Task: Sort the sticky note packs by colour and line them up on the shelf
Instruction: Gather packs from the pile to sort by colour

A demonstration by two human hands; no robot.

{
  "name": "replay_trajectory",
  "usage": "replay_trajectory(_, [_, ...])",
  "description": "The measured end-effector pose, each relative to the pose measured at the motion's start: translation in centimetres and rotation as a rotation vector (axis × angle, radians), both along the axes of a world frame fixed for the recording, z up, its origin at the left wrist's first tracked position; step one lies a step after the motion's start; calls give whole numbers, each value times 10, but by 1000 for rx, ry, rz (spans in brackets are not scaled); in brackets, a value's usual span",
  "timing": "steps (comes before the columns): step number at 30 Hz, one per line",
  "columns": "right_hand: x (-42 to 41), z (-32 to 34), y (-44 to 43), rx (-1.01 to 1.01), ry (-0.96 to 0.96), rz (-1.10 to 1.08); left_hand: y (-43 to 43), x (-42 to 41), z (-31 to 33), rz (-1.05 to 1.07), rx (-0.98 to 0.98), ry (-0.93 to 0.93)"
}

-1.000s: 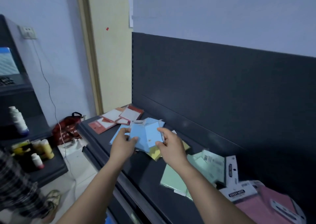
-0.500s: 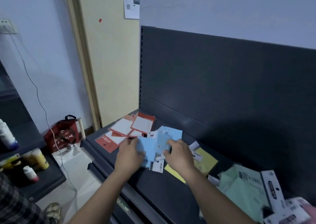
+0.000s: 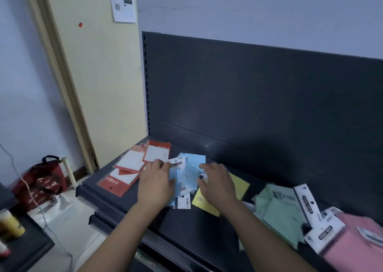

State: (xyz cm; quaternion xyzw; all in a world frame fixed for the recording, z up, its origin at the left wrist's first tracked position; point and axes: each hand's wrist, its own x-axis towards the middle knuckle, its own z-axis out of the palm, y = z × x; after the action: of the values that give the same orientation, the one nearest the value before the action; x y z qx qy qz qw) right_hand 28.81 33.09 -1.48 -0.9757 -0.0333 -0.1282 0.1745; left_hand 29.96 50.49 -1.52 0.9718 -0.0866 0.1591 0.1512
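left hand (image 3: 156, 183), right hand (image 3: 217, 185) on blue packs (image 3: 191, 168), one yellow pack (image 3: 204, 201)

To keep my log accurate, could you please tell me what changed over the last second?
The blue sticky note packs, held up in both hands a second ago, came down onto the shelf. The left hand lies flat on them; the right hand's grip is unclear. The red packs, yellow pack, green packs and pink packs stayed put.

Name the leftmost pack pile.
The red-and-white packs, at the shelf's left end; blue packs, yellow pack, green packs and pink packs lie farther right.
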Motion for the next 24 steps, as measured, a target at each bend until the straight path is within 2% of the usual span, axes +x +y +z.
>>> replay_trajectory(4, [-20, 6, -32, 21, -25, -92, -28, 4, 7, -118, 104, -44])
replay_trajectory(8, [-51, 15, -79, -76, -21, -182, -70, -2, 15, -202, 227, -80])
replay_trajectory(14, [-118, 26, -155, -139, -9, -352, -155, -41, 27, -350, 280, -144])
replay_trajectory(24, [-266, 34, -276, -200, 62, -608, -296, -144, 28, -625, 223, -224])
